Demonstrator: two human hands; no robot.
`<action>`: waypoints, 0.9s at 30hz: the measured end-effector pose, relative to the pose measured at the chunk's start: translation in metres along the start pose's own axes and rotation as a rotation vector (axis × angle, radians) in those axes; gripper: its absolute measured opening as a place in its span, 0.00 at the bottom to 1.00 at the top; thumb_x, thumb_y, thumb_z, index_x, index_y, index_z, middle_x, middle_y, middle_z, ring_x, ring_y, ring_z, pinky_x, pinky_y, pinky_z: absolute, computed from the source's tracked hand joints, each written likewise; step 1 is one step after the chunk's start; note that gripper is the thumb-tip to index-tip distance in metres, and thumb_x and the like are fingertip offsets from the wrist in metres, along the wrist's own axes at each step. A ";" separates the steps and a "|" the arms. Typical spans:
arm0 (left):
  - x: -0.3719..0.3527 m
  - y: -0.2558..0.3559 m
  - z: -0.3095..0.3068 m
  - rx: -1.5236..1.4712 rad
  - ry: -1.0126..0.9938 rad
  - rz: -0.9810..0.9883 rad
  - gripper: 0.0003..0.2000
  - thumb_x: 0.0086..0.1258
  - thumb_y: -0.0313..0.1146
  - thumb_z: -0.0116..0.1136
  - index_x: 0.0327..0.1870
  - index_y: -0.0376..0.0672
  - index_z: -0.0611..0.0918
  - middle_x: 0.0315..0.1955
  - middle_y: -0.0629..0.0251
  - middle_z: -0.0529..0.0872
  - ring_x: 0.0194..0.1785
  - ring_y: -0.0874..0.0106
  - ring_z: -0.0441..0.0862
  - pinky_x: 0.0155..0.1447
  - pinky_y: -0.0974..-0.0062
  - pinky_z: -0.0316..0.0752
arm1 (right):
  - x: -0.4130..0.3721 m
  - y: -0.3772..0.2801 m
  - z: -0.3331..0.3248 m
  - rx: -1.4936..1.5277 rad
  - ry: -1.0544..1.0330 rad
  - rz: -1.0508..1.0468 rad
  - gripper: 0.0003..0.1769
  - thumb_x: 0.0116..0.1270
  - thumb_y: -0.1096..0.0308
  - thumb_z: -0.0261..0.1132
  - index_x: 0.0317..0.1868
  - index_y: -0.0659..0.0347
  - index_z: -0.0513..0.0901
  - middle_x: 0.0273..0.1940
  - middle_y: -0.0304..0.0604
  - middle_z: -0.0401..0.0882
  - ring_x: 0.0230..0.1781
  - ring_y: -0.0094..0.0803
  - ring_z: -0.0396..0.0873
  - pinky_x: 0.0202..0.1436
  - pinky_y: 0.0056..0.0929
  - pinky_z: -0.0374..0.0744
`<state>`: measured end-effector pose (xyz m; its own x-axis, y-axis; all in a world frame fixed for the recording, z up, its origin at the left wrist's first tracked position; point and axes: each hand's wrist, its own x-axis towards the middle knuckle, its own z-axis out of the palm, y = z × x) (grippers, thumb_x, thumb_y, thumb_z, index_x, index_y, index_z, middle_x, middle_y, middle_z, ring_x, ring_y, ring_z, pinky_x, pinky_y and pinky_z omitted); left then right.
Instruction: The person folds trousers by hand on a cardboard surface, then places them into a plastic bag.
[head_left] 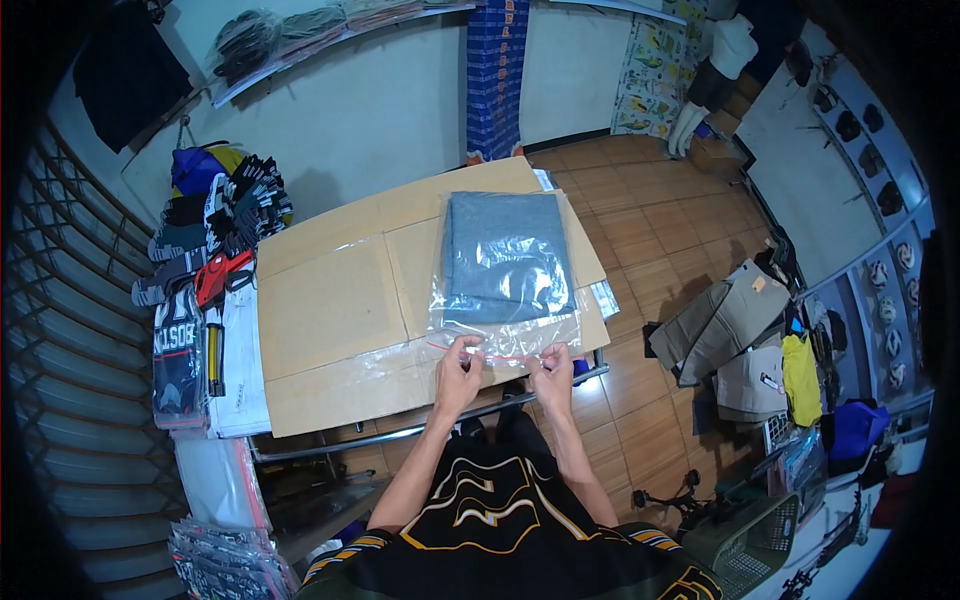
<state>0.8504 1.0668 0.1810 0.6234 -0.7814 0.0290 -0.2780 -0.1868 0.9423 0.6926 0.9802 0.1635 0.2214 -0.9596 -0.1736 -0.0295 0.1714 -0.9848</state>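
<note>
Pinching, left side: the left hand (pixel 456 378), just below the centre of the frame, has its thumb and forefinger pressed together on the near edge of a clear plastic bag (pixel 505 337).
Pinching, right side: the right hand (pixel 551 380), level with the other, has its fingers brought together on the same edge; how firmly either hand presses, I cannot tell.
Red line: a thin red line (pixel 510 357) runs along the bag's mouth between the hands; it looks like a zip seal.
Folded garment: a grey-blue folded garment (pixel 505 250) lies flat inside the bag, a little above the centre of the frame, apart from both hands.
Cardboard-covered surface: the cardboard-covered surface (pixel 330 290) fills the middle of the frame, with the bag toward its right end.
Left of the frame: a bagged dark jersey (pixel 178 352) lies well apart from the hands.
Gap risk: uneven pressure along the red line could leave part of the mouth open.
Slip risk: the slick film could slide out of a loose pinch.
Air risk: trapped air could puff the bag and strain the mouth.
Tear risk: pulling the hands apart too hard could stretch or split the thin edge.
</note>
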 end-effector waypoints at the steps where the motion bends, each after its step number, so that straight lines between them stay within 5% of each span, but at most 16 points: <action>1: 0.000 -0.001 0.001 0.000 0.000 0.000 0.11 0.71 0.29 0.60 0.52 0.43 0.83 0.17 0.66 0.78 0.21 0.77 0.73 0.29 0.71 0.69 | 0.000 -0.001 0.001 0.000 0.000 0.000 0.16 0.67 0.78 0.68 0.42 0.59 0.66 0.22 0.36 0.73 0.14 0.19 0.70 0.14 0.23 0.66; 19: -0.002 0.001 0.007 -0.045 0.010 -0.008 0.11 0.68 0.28 0.61 0.51 0.42 0.83 0.20 0.67 0.81 0.23 0.78 0.76 0.30 0.73 0.71 | -0.001 0.007 0.007 -0.029 0.007 -0.031 0.20 0.65 0.79 0.70 0.42 0.59 0.64 0.24 0.37 0.73 0.15 0.18 0.69 0.14 0.23 0.65; 22: -0.002 0.005 0.004 -0.047 -0.001 -0.040 0.12 0.67 0.28 0.64 0.51 0.43 0.82 0.20 0.68 0.80 0.23 0.79 0.75 0.30 0.74 0.71 | 0.004 0.018 0.006 -0.031 0.057 -0.171 0.20 0.64 0.82 0.69 0.42 0.57 0.65 0.27 0.38 0.74 0.18 0.19 0.71 0.15 0.24 0.65; 27: 0.000 -0.011 -0.008 -0.048 0.079 -0.046 0.14 0.66 0.25 0.68 0.51 0.40 0.79 0.29 0.67 0.84 0.28 0.81 0.77 0.32 0.78 0.70 | 0.000 0.002 -0.016 0.106 0.134 0.039 0.23 0.62 0.81 0.72 0.45 0.56 0.64 0.30 0.40 0.77 0.21 0.21 0.73 0.15 0.25 0.65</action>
<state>0.8594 1.0737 0.1734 0.6905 -0.7232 0.0099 -0.2137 -0.1910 0.9580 0.6771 0.9770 0.1613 0.0900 -0.9717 -0.2183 0.0692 0.2248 -0.9719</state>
